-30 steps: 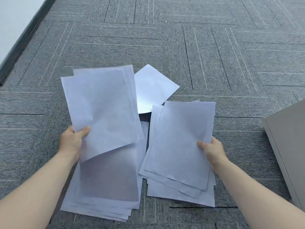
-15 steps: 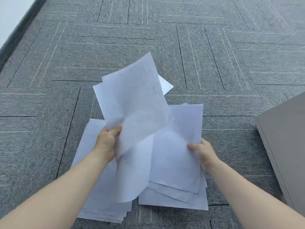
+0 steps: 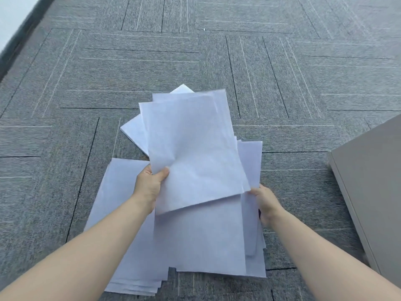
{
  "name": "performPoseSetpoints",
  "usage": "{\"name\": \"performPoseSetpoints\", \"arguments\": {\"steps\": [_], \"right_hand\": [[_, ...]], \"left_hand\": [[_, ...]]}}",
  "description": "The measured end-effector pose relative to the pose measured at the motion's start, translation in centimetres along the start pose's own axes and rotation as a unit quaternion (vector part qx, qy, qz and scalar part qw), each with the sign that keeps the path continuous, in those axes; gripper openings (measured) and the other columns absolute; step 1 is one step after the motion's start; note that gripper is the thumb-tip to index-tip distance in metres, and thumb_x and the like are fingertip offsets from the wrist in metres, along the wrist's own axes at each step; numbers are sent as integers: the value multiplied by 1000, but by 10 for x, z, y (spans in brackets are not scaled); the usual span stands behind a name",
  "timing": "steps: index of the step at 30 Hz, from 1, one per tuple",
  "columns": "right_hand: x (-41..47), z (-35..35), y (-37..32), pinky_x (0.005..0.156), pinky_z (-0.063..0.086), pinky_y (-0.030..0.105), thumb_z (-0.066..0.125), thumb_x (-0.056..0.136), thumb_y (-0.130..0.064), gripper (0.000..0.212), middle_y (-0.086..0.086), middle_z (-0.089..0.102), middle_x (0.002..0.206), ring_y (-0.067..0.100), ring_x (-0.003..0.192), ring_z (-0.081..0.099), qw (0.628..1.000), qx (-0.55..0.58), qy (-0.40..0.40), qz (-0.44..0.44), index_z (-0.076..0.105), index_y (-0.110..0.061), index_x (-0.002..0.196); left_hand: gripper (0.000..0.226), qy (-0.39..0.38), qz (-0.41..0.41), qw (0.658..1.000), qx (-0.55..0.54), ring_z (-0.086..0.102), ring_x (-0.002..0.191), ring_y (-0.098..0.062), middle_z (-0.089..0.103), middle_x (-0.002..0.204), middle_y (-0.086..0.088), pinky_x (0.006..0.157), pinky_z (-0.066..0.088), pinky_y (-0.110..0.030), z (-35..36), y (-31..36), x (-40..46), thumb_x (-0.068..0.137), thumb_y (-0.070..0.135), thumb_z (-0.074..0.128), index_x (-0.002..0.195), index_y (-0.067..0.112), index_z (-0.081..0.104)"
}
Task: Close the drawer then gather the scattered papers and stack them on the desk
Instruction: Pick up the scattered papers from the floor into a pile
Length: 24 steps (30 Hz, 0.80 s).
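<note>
White papers lie in overlapping piles on the grey carpet. My left hand (image 3: 150, 183) pinches a few lifted sheets (image 3: 193, 148) by their lower left edge and holds them over the right pile (image 3: 217, 242). My right hand (image 3: 265, 200) grips the right edge of that pile, its fingers under the sheets. Another pile (image 3: 121, 213) lies flat at the left, partly under my left forearm. One loose sheet (image 3: 134, 131) sticks out behind the lifted ones.
A grey cabinet or drawer unit (image 3: 373, 192) stands at the right edge, close to my right arm. A white wall with a dark skirting (image 3: 19, 38) runs along the upper left. Grey carpet tiles (image 3: 282, 72) stretch beyond the papers.
My left hand has carried its lifted sheets from the left pile rightward, over the pile under my right hand. My right hand has stayed on that pile's right edge.
</note>
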State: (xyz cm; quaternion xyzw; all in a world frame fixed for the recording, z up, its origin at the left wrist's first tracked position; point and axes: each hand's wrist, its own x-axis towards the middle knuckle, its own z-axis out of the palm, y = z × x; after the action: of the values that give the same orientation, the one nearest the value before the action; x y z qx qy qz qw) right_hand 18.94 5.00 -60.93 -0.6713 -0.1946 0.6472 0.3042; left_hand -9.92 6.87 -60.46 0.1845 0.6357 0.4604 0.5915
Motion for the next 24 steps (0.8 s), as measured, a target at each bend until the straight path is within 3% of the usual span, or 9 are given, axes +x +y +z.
{"name": "performPoseSetpoints", "arguments": {"steps": [5,7,9,12,15,20,24], "right_hand": [[2,1,2,75,52,36,51,96,-18,19,2,77,86,26,82,69,1000,4,-8,2,67,-12,103],[-1,2,0,69,49,32,58,87,-16,16,0,76,82,24,77,67,999,-24,-29,-5,67,-12,99],[-5,4,-1,64,47,29,59,75,-14,27,2,74,88,21,74,66,996,-61,-62,-11,68,-12,101],[-3,5,1,75,52,33,67,74,-16,33,2,75,102,22,88,69,994,-67,-76,-27,69,-16,108],[1,7,4,93,53,40,72,85,-23,30,-1,75,109,20,102,70,995,-77,-52,-44,68,-19,115],[3,10,4,83,56,36,72,81,-2,21,7,76,102,24,91,71,995,-79,-6,-64,71,-13,99],[3,11,3,90,55,40,69,81,5,29,8,74,103,26,94,69,994,-88,-4,-66,69,-7,107]], "left_hand": [[17,25,0,999,43,66,91,-28,71,105,-13,90,53,-47,-7,-16,0,88,3,61,100,15,65],[16,33,-4,998,53,66,91,-29,71,103,-12,90,53,-48,-9,-20,0,89,4,60,96,16,66],[15,45,-5,997,64,67,92,-30,71,103,-12,89,54,-48,-9,-24,1,89,4,59,95,17,65],[18,45,11,994,94,67,84,-25,70,97,-6,76,56,-36,-8,-26,0,91,3,56,93,20,63],[22,12,25,991,129,66,79,-12,69,97,0,62,52,-23,-4,-26,-4,93,1,53,106,18,60],[41,-28,56,983,175,66,96,-13,68,112,3,76,52,-25,-5,-26,-6,92,-1,50,126,21,56],[48,-24,66,981,178,64,104,-9,67,118,8,89,51,-27,-5,-23,-6,91,1,54,134,22,52]]}}
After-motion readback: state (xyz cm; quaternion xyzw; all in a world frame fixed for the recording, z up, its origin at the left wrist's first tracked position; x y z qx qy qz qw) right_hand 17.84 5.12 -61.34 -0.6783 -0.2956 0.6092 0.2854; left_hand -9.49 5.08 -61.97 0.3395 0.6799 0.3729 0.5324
